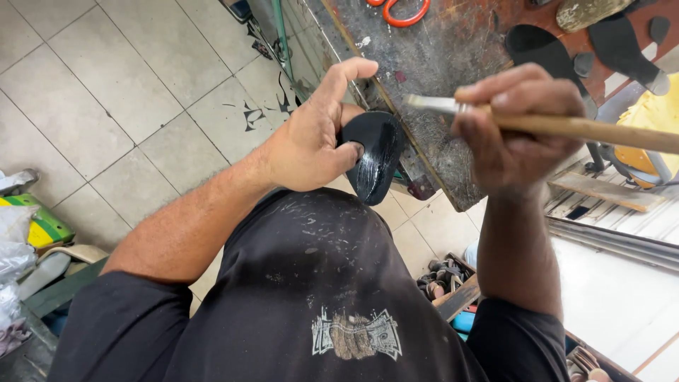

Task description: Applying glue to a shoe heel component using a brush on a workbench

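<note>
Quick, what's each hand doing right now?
Left hand: closed around a black shoe sole piece, glossy with wet coating.
Right hand: closed on a wooden-handled brush.

Left hand [308, 145]: wrapped round the sole piece [377, 157], just off the counter [438, 78] edge, above the lap.
Right hand [516, 127]: right of the sole piece, clamped on the brush [566, 126], over the counter's near corner.
Brush: lying crosswise, tip pointing left, just above the sole piece.
Scissors [398, 10]: on the counter, far side.
Cut soles [622, 42]: on the counter, far right.
Floor [106, 92]: left of the counter.
Box of small parts [442, 279]: below the counter, beside the right forearm.
</note>
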